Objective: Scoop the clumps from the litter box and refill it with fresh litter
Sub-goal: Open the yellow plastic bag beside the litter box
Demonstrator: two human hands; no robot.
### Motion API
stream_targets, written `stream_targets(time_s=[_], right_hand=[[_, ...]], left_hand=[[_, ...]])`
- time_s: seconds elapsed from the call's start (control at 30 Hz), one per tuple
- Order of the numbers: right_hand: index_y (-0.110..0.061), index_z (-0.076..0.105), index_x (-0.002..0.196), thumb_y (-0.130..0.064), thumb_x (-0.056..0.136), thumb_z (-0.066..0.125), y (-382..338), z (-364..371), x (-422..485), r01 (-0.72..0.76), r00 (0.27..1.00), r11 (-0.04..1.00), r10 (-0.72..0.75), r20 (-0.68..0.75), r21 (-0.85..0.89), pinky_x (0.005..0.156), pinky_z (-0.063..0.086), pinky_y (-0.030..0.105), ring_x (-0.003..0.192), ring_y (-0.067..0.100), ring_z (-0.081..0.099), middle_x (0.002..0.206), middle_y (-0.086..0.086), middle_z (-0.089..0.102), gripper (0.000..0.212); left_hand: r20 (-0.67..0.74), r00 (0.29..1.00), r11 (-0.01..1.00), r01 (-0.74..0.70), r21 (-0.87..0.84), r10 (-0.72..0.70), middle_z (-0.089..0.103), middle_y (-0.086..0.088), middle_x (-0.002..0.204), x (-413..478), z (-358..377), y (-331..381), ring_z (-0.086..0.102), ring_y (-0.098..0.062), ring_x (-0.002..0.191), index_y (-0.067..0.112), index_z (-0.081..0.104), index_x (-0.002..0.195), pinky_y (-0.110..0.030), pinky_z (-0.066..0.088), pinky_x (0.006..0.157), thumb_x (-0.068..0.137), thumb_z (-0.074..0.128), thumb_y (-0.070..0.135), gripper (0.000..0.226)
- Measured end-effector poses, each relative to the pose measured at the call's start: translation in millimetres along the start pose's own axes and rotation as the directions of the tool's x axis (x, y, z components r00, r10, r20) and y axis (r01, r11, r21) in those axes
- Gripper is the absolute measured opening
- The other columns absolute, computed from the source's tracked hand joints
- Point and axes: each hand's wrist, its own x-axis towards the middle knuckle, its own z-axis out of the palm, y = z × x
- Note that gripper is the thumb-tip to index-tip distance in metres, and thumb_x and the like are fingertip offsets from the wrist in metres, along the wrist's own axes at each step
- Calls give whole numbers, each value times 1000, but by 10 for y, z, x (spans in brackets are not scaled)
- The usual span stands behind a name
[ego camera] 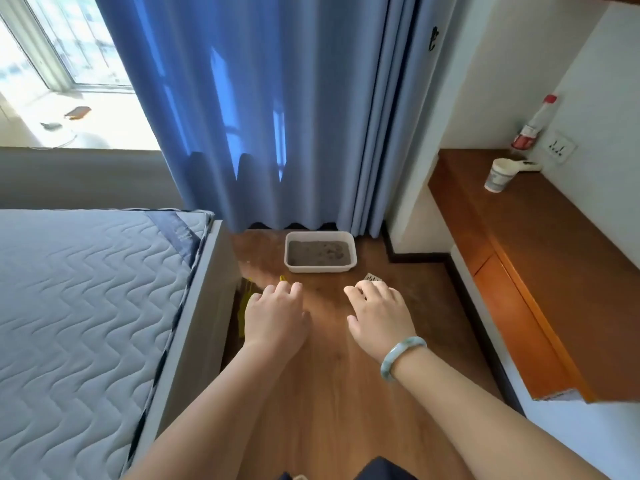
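Both forearms stretch forward over the floor [346,382]. The left hand [277,313] and right hand [379,313] are held palm down with fingers loosely bent and hold nothing; a bracelet [401,355] sits on the right wrist. Ahead of them, apart from both hands, the box [320,270] rests on the floor at the foot of the curtain [259,116]. It is a shallow white tray with a thin bed of grey litter [304,254] and darker clumps [334,252] toward its right end. The tray looks like light, slightly flexible plastic, so it is probably best lifted level by the two short rims. The litter should shift and spill freely, and the clumps will likely crumble if pressed. A yellow thing [247,296] shows past the left hand and a small grey thing [374,278] past the right fingers; I cannot tell what either is. The floor is smooth wood, so the tray should slide. A bed [86,289] stands left; a shelf [519,258] to the right carries a cup [500,174] and a bottle [535,123].
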Motion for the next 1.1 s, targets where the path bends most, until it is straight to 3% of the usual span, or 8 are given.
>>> stream_targets(time_s=[0.17, 0.33, 0.53, 0.67, 0.77, 1.1], right_hand=[[-16, 66, 96, -23, 59, 79, 165, 191, 539, -24, 998, 1000, 25, 54, -18, 69, 53, 36, 80, 25, 62, 85, 1, 66, 40], [-16, 64, 105, -23, 72, 71, 430, 530, 1174, -22, 991, 1000, 21, 130, 4, 78, 51, 39, 93, 26, 60, 98, 3, 66, 35], [-18, 68, 96, -23, 62, 79, 922, 984, 2276, 9, 991, 999, -14, 132, 43, 72, 53, 36, 85, 24, 63, 92, 1, 67, 37], [-18, 70, 93, -24, 56, 84, 1236, 1178, 3017, 43, 992, 996, -52, 119, 80, 67, 54, 33, 80, 23, 65, 88, 0, 68, 40], [-18, 69, 98, -23, 62, 80, 1380, 1328, 3468, 71, 988, 992, -84, 130, 100, 70, 53, 35, 86, 25, 64, 93, 1, 68, 38], [-19, 67, 102, -26, 63, 81, 1353, 1922, 4215, 68, 977, 990, -91, 191, 121, 72, 54, 37, 90, 24, 63, 95, 0, 66, 42]], left_hand=[[27, 1000, 1000, -17, -1, 17, 56, 3, 122, 633, 93, -84, 52, -19, 112, 23, 48, 124, -32, 39, 86, 90, 44, 40, 37], [50, 999, 1000, 8, -9, -8, 56, 3, 122, 1350, 289, -108, 52, -19, 112, 24, 48, 124, -32, 40, 88, 91, 43, 41, 38], [78, 995, 998, 57, 8, -57, 55, 3, 126, 2470, 546, -59, 52, -18, 115, 24, 47, 127, -31, 41, 91, 93, 43, 42, 38], [70, 990, 992, 126, -6, -126, 58, 3, 117, 3166, 650, -23, 55, -18, 107, 23, 52, 117, -28, 41, 83, 94, 42, 40, 30], [51, 983, 984, 178, -13, -177, 59, 4, 110, 3594, 720, -57, 56, -18, 101, 22, 54, 111, -28, 39, 77, 93, 43, 39, 27], [81, 969, 971, 236, -36, -233, 63, 2, 108, 4439, 1025, -465, 59, -20, 100, 21, 58, 115, -30, 43, 80, 91, 48, 40, 32]])
